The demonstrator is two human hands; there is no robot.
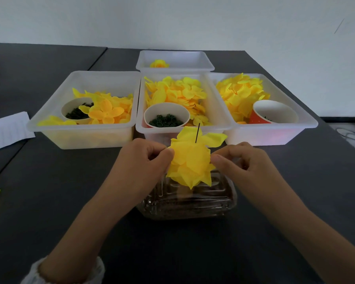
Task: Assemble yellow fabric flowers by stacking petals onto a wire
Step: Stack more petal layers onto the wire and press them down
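Petals, stacked on a dark wire, are held above a clear box on the surface, probably so the layers can be seated. Left hand pinches the flower's left edge; right hand pinches its right edge, fingers curled, both forearms angled inward.

Body in view: two forearms, left hand, right hand. Both arms bare from wrist to frame edge. No gloves, rings, watch or bands visible. Left arm: white cuff at lower frame edge, ribbed or knitted look, pushed back up the forearm, partly cropped. Right arm: bare all the way to the frame edge. Nails short and unpainted as far as visible; low light, fine detail soft.
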